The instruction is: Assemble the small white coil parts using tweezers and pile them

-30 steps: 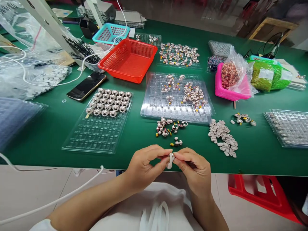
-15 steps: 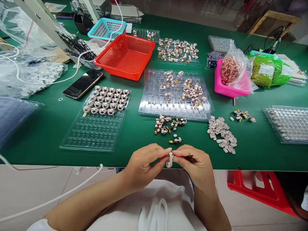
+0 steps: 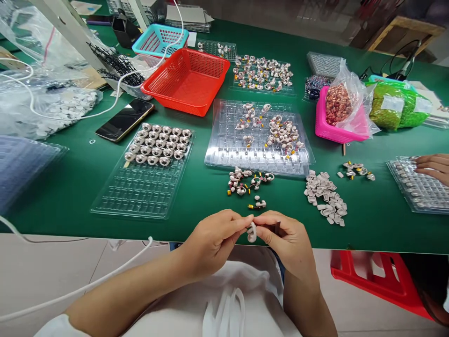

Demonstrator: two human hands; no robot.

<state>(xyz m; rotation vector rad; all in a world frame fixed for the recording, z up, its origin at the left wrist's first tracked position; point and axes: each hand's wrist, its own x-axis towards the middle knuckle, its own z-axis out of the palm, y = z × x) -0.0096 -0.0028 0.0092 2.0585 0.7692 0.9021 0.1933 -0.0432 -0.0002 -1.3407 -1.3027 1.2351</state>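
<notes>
A small white curved earpiece part [image 3: 251,232] is pinched between both hands at the table's front edge. My left hand [image 3: 219,241] grips it from the left with thumb and forefinger. From the other side, the fingertips of my right hand [image 3: 286,238] close on it, and a dark thin piece shows between those fingers. Just beyond lie a single earpiece with a yellow tab [image 3: 257,204] and a small pile of wired earpieces [image 3: 240,180]. White oval covers [image 3: 324,196] are heaped to the right.
Rounded metallic parts fill the upper rows of a clear tray [image 3: 131,194] at left. Behind are a phone [image 3: 124,120], a red basket [image 3: 189,84], stacked trays with earpieces [image 3: 224,135] and a pink basket [image 3: 342,133]. Another person's hand [image 3: 435,167] rests over a tray at far right.
Another person's hand has come in over the right tray. The held earpiece has turned slightly between my fingers, and the dark piece by my right fingers shows more. The view has shifted a little.
</notes>
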